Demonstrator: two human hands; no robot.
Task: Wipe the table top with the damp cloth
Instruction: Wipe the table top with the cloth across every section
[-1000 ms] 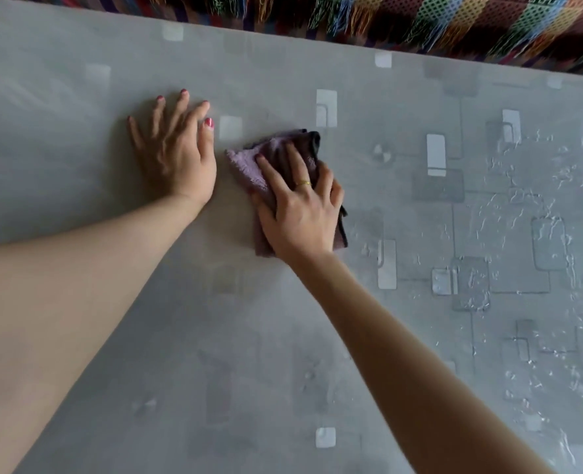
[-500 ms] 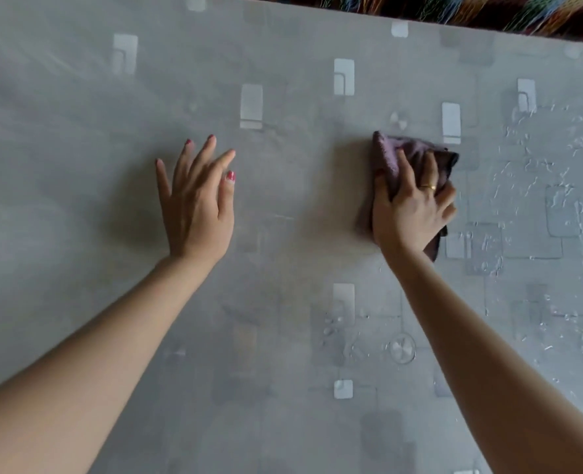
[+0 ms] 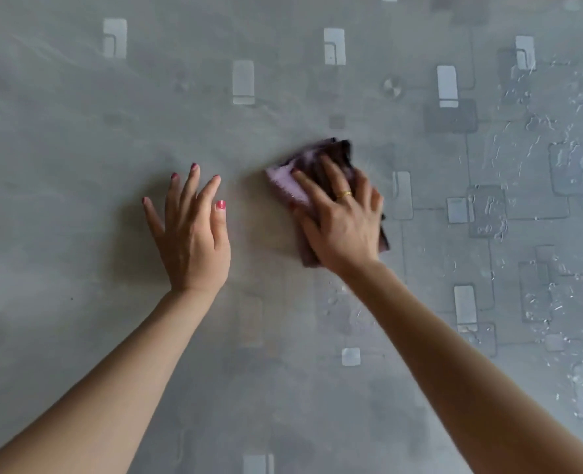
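Note:
The grey table top [image 3: 78,138] with a pattern of pale rectangles fills the whole view. A folded purple cloth [image 3: 285,177] lies flat on it near the middle. My right hand [image 3: 343,220] presses down on the cloth with fingers spread, covering most of it; the cloth's edges are blurred. My left hand [image 3: 192,234] rests flat on the bare table to the left of the cloth, fingers apart, holding nothing.
Streaks and beads of water [image 3: 563,186] glisten across the right part of the table. The left part looks matt and smeared. No other objects are in view.
My right hand slid the cloth right and then back left toward my left hand. The view has tilted down, so the table's far edge and the coloured fabric behind it are out of sight.

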